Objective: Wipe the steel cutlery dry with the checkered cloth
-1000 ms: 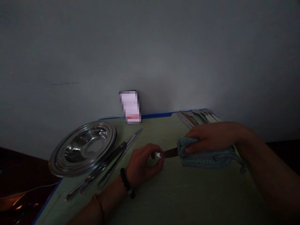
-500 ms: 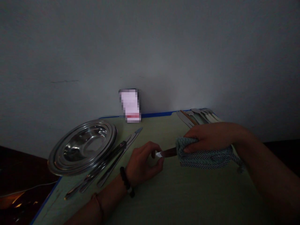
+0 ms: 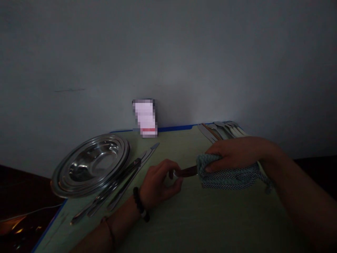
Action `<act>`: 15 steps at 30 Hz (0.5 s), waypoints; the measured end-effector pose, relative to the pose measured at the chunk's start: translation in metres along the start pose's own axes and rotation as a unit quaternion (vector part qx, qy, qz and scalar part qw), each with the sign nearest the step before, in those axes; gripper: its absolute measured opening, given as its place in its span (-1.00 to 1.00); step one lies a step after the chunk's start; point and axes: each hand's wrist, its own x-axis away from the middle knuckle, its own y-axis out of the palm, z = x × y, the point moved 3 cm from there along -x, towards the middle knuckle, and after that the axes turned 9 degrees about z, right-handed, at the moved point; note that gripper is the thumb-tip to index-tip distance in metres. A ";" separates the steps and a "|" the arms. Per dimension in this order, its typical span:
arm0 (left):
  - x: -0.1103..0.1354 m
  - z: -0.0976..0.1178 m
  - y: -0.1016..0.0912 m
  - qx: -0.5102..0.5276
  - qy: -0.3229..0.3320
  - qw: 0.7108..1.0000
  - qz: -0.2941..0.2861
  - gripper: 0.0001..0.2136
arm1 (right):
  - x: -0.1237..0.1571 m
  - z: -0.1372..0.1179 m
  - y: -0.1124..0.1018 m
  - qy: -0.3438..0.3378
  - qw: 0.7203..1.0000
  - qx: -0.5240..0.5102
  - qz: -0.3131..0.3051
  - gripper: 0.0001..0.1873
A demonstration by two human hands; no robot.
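Observation:
My left hand (image 3: 158, 184) pinches the end of a dark brown handle (image 3: 186, 172) of a utensil that lies on the pale green table (image 3: 200, 218). The rest of the utensil is hidden inside a folded blue-green checked cloth (image 3: 229, 175). My right hand (image 3: 237, 153) is closed over the top of that cloth, fingers curled round its left edge, pressing it on the utensil. A dark bead bracelet sits on my left wrist.
A stack of steel plates (image 3: 91, 165) lies at the table's left, with several steel utensils (image 3: 121, 179) beside it. More cutlery (image 3: 221, 130) lies in a row at the back right. A small box (image 3: 145, 117) leans on the grey wall. The light is dim.
The handle has slipped a little further into my left fingers, hiding its pale tip. My right hand and the cloth have stayed almost still.

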 end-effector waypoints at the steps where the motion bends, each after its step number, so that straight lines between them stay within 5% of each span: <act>1: 0.000 0.001 0.000 0.001 0.004 1.000 0.003 -0.79 | 0.000 0.000 0.000 -0.001 1.000 -0.005 -0.002 -0.57; 15: -0.001 0.001 -0.001 0.007 0.006 1.000 0.030 -0.77 | -0.002 -0.002 0.002 -0.003 0.999 -0.032 -0.023 -0.58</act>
